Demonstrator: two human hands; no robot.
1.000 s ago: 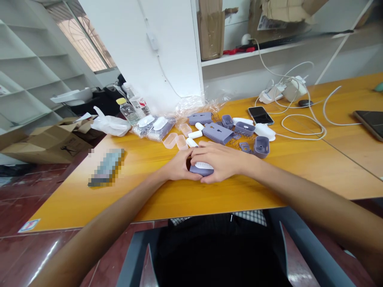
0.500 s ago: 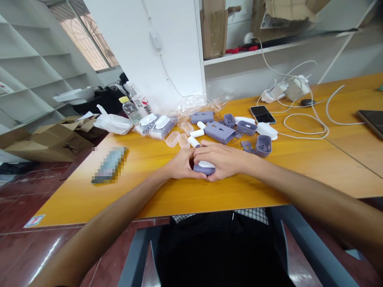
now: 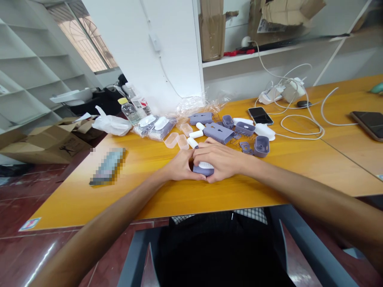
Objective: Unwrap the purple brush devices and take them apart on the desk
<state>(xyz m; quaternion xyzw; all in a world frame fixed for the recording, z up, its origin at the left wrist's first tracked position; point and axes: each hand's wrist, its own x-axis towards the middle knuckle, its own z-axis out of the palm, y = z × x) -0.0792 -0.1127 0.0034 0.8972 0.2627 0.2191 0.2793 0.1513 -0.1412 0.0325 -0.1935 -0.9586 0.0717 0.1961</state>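
1. Grip of left hand point(image 3: 181, 165) and right hand point(image 3: 220, 160): closed around a purple-and-white box point(image 3: 204, 170) over the counter point(image 3: 185, 199); its parts look joined.
2. Behind, pink cups point(image 3: 183, 142), white tubes point(image 3: 196, 134) and a purple case point(image 3: 220, 133) lie loose, seemingly not yet fitted.

Office-type workrm, w/ wood desk point(image 3: 311, 171), wall shelves point(image 3: 32, 58), cardbd boxes point(image 3: 50, 145) & cables point(image 3: 299, 138).
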